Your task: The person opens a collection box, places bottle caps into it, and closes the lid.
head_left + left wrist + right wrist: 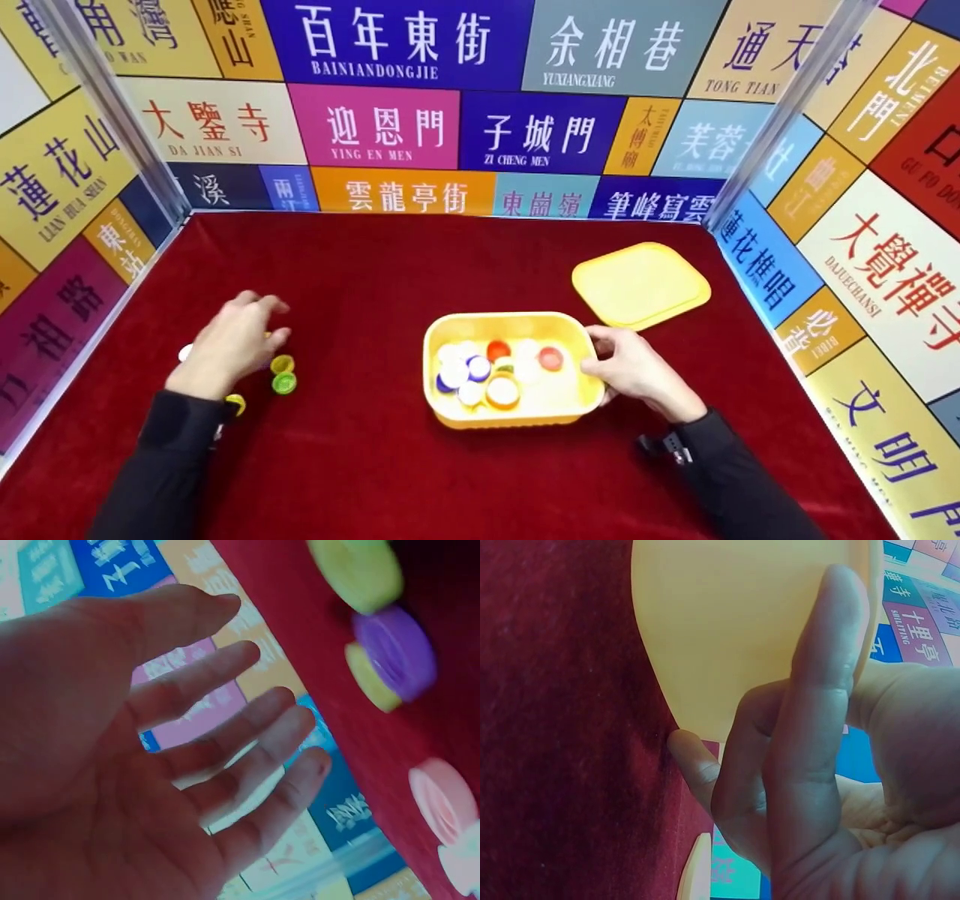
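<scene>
My right hand grips the right wall of a yellow plastic box. In the right wrist view, fingers lie against the outside of that wall. Inside the box are several bottle caps, among them a red cap and an orange-rimmed one. At the left, my left hand hovers over loose caps with fingers spread and nothing held. Near it lie a green cap and a yellow cap. The left wrist view shows a purple cap against a yellow one, plus a pink cap.
A yellow lid lies flat behind the box to the right. Red cloth covers the table. Panels with printed characters wall in the back and both sides, with metal posts at the rear corners.
</scene>
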A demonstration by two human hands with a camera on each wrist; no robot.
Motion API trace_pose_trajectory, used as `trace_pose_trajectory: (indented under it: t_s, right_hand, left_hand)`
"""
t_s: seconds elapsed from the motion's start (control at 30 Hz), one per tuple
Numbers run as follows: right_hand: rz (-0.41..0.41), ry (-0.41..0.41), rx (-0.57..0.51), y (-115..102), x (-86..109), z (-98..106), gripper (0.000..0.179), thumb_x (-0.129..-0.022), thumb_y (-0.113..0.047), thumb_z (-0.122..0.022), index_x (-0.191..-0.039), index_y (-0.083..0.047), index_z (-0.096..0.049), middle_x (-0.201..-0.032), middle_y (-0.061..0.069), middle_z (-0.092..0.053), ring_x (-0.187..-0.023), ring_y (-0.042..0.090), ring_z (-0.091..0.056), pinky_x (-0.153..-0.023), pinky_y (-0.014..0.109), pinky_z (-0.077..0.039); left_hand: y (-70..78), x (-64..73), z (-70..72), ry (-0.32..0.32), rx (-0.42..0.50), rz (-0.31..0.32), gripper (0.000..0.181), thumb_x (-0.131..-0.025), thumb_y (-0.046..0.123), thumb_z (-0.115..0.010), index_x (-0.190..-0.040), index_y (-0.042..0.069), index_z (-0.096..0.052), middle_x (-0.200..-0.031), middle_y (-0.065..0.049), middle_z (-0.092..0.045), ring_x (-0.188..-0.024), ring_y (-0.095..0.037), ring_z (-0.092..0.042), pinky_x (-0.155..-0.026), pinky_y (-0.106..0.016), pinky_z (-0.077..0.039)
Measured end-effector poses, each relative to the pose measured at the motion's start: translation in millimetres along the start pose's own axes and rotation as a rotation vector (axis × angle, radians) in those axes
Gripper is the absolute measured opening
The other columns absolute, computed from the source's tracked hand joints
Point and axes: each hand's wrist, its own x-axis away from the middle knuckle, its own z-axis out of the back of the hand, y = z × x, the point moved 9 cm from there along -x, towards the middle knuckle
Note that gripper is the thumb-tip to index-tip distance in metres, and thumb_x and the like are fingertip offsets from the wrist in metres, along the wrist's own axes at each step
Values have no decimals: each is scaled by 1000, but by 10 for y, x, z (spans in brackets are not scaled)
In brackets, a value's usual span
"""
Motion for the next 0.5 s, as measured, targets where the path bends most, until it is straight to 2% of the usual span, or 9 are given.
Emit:
trace_pose_trajectory:
  t_s: [0.1, 0.23, 0.37, 0.5]
  right_hand:
    - [0, 3, 5, -4, 4, 8, 55, -102, -4, -73, -157, -6, -69, -123, 27, -79, -72, 28, -82, -60, 38, -70]
    - [-4, 4, 5, -4, 9, 10, 55, -103, -5, -74, -157, -7, -69, -124, 27, -79, -73, 28, -82, -60, 38, -70]
    - [-5, -1, 0, 3, 9, 5, 56, -103, -5, -74, -159, -7, -68, -125, 27, -79, -72, 28, -82, -60, 38, -70]
    - [-4, 1, 3, 10, 4, 2, 56, -103, -5, -74, -159, -7, -68, -124, 27, -79, -70, 27, -81, -60, 38, -70]
  left_hand:
    - [-168, -8, -16, -33, 2, 31, 37, -107, 13, -78, -137, -8, -74, -131, -40, -67, -112, -55, -68, -103, -72, -61]
    - [-301, -14, -56, -94, 16, 61, 39, -108, 12, -79, -139, -10, -73, -131, -40, -68, -111, -52, -66, -105, -71, -59]
    - [-355, -10, -95, -133, 33, 76, 38, -107, 11, -82, -138, -11, -74, -129, -38, -71, -111, -50, -64, -104, -70, -60]
    - [-354, -9, -98, -121, 24, 49, 33, -105, 8, -84, -131, -11, -77, -122, -36, -76, -108, -50, -66, -105, -70, -60]
